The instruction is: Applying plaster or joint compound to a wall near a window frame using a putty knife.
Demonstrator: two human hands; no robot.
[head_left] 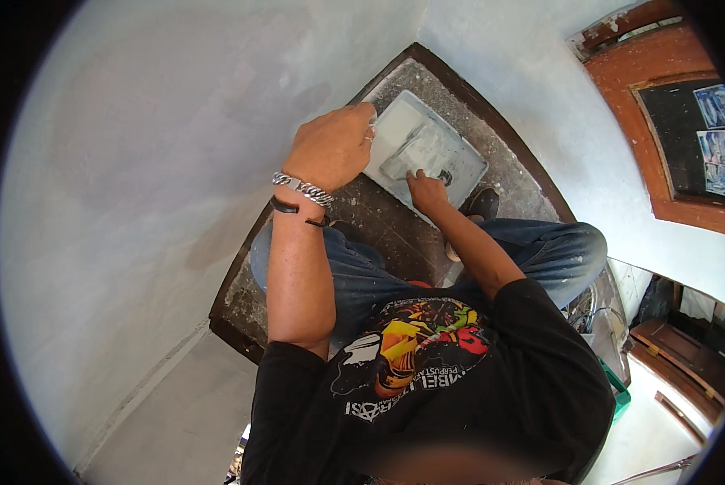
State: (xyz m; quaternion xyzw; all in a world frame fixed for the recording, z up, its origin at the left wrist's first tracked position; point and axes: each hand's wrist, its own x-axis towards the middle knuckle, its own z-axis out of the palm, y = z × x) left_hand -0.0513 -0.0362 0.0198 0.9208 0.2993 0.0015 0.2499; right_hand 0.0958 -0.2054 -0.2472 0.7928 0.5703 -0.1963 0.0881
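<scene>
Under half-curled right grip [427, 192], pale tray [466, 162], left grip [330, 144] curled, any hold unclear.

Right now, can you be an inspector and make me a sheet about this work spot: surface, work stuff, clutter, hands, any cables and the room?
Surface: dark platform, speckled with pale spots.
Job's things: light-grey tray on the platform, with pale material inside.
Clutter: green object at the right; exact kind unclear.
Hands: left hand raised by the tray's edge, fingers curled, grip unclear; right hand reaching over the tray's near side, contact unclear.
Cables: thin wire-like strands beyond the right knee; cannot tell what they are.
Surroundings: pale walls; brown wooden frame at right.
</scene>
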